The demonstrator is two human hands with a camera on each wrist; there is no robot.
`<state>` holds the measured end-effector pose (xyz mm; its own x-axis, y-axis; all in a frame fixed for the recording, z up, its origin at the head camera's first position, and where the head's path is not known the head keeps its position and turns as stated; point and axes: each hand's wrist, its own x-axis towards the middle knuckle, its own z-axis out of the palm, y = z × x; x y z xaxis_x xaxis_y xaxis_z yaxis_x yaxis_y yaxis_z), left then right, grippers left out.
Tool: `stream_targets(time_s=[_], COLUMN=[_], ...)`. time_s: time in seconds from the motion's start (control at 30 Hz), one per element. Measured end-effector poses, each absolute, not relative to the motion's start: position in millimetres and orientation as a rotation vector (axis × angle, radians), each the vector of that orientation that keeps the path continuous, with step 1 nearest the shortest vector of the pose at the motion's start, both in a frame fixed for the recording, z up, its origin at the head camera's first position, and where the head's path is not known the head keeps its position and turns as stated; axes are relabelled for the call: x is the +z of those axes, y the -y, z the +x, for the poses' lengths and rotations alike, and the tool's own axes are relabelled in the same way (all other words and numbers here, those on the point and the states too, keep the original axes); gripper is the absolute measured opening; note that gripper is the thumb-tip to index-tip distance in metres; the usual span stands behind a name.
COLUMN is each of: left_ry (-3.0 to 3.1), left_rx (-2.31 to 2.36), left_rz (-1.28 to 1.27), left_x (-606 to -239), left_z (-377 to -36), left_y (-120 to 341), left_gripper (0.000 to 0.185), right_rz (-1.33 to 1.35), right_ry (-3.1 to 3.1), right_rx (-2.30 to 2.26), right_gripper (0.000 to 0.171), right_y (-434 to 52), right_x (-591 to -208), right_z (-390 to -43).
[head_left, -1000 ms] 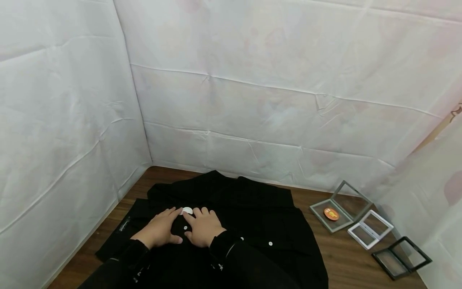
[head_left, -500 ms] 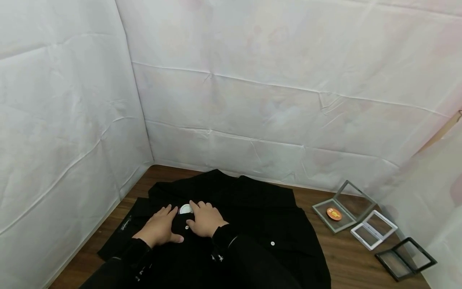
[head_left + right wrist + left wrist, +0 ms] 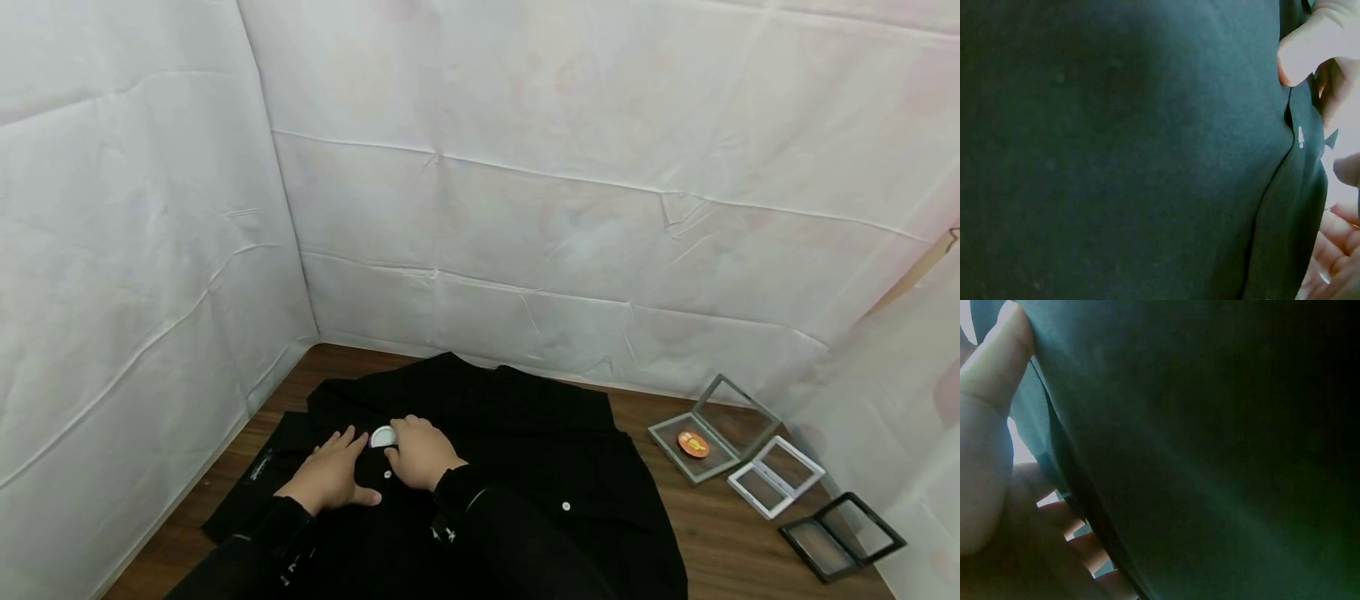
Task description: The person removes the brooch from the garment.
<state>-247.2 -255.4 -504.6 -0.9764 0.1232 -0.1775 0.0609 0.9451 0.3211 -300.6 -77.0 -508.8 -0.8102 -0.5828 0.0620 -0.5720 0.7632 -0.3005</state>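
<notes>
Bare table (image 3: 697, 533) lies between shirt (image 3: 525, 450) and, seemingly, open cases (image 3: 772, 479).

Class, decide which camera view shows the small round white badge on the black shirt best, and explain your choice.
The head view: the white badge lies on the black shirt between the left hand and right hand. Both wrist views show only dark fabric and fingers; the badge is not visible in them.

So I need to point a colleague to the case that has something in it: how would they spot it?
Start at the wooden table and look right of the black shirt, where three open frame cases lie in a row. It is the grey case nearest the back wall, the only one holding a small orange badge; the white case and black case hold nothing.
</notes>
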Motion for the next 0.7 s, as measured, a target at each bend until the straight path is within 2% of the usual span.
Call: stream_targets(time_s=[0.17,0.7], left_ry=[-2.901,-2.875], left_rx=[0.489,0.543], left_rz=[0.141,0.11], left_x=[-505.7,-511.0], left_z=[-246.5,-247.1], left_y=[255.8,259.2], left_gripper=[0.111,0.115], right_rz=[-0.987,-1.06], right_ry=[-3.0,-2.996], right_rx=[-0.548,-0.57], right_gripper=[0.019,0.011], right_y=[74.7,75.4], right_x=[-509.1,-508.5], right_z=[-301.2,-299.0])
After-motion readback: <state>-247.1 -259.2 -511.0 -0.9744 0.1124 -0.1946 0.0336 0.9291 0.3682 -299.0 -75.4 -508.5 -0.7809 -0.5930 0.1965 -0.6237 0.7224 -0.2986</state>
